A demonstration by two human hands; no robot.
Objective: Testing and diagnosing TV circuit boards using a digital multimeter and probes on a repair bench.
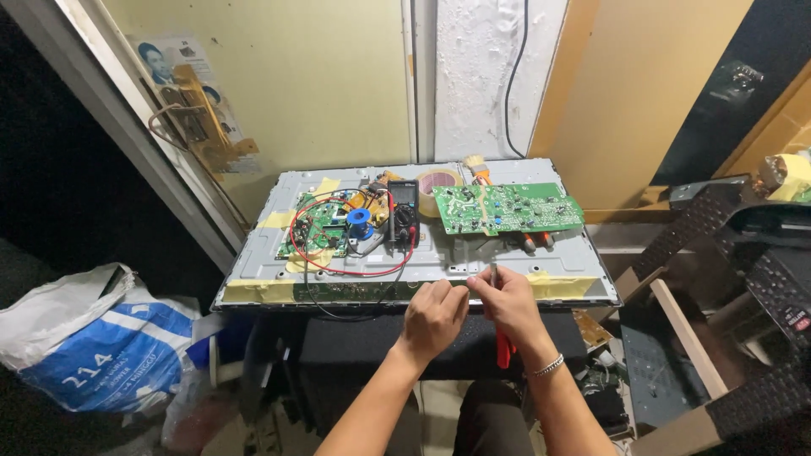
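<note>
Head view: both hands meet at the near edge of a grey metal panel (515, 253) that lies flat like a counter. The left hand (433, 314) is curled, its fingers together and touching the right hand's fingers. The right hand (508, 301) has its fingers clamped on pliers (500, 314): the grey jaws stick up above the fingers by the panel's taped edge, and the red handles hang below the palm. A bracelet (547, 366) sits on the right wrist. On the panel's far right lies a green board (508, 208), with a tape roll (438, 187) just beside it. To the left sits a multimeter (400, 213) with red leads looping round a second board (318, 226) and a blue spool (359, 218). A white and blue sack (93, 338) lies on the floor, left.
</note>
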